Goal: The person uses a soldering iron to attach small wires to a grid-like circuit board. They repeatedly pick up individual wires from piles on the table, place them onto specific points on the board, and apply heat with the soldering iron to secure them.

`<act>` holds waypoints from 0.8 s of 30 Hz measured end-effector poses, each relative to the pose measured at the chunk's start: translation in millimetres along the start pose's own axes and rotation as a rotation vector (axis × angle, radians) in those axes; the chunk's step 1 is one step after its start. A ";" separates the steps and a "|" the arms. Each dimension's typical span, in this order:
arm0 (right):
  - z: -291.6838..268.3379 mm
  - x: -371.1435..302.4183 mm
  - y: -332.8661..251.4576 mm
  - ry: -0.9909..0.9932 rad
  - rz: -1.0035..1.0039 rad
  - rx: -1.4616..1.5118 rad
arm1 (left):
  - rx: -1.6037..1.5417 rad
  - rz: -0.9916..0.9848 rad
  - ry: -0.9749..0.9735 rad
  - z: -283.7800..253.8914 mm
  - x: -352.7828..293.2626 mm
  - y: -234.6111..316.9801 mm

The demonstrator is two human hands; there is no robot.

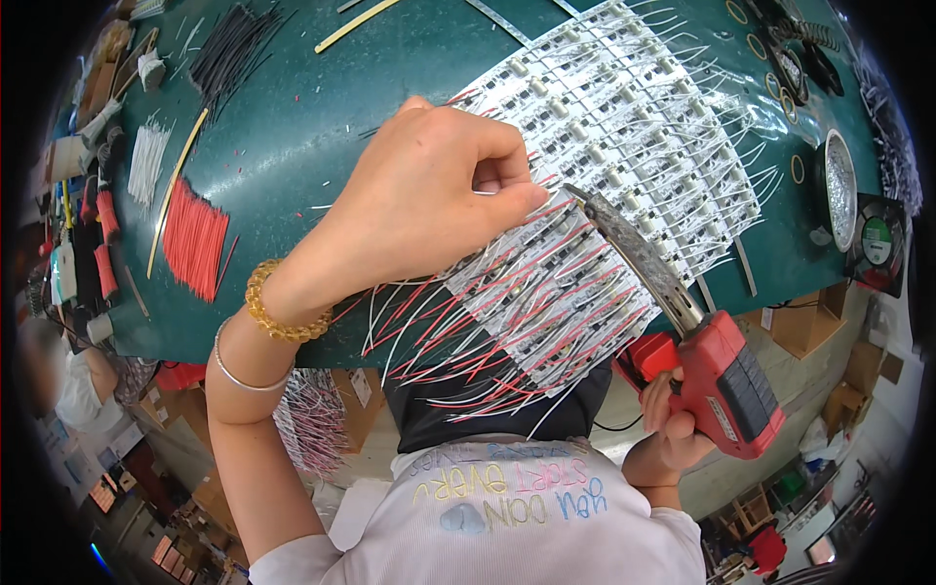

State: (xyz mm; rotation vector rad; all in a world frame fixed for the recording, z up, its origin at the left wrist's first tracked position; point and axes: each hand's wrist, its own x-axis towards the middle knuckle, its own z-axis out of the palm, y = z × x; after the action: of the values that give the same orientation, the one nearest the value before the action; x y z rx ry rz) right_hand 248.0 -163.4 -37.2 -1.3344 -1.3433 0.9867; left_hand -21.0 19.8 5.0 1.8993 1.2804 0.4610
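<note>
My left hand (429, 190) is closed in a pinch over the boards, thumb and forefinger together on a thin wire that mostly hides inside the hand. My right hand (673, 429) grips a red and black soldering gun (729, 385). Its long dark nozzle slants up to the left, the tip close to my left thumb. Under the tip lies a sheet of white circuit boards (595, 127), with small dark components and white wires along its right side. The nearer boards (546, 312) carry many red and white wires that hang toward me past the table edge.
On the green table (302, 127) lie bundles of red wires (195, 239), white wires (149, 161) and black wires (229, 54). To the right stand a round metal dish (837, 190), a small black fan (877, 244) and a coiled iron stand (804, 36). Cardboard boxes (804, 322) sit below.
</note>
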 end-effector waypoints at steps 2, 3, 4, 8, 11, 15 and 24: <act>11.9 2.1 -9.4 0.063 0.045 0.175 | 0.025 0.092 0.042 2.3 0.2 -3.7; 15.2 4.8 -14.0 0.068 0.058 0.242 | 0.038 0.137 0.064 3.0 0.1 -5.0; 15.4 11.9 -19.4 0.019 0.057 0.267 | 0.033 0.116 0.052 3.1 0.2 -4.5; 17.7 16.4 -20.8 -0.009 0.074 0.279 | 0.019 0.078 0.032 2.6 0.3 -3.2; 19.1 14.2 -19.7 0.016 0.089 0.277 | 0.002 0.065 0.024 2.2 0.4 -2.4; 18.1 18.6 -21.7 -0.019 0.097 0.298 | -0.009 0.079 0.019 2.1 0.5 -3.0; 8.9 15.5 -9.5 -0.035 0.075 0.336 | -0.052 0.027 -0.014 1.7 3.4 -0.2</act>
State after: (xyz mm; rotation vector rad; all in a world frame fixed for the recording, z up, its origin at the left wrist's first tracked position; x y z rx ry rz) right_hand 238.3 -147.9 -28.4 -1.1217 -1.1002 1.2309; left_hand -18.6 22.2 3.4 1.8748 1.2237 0.4901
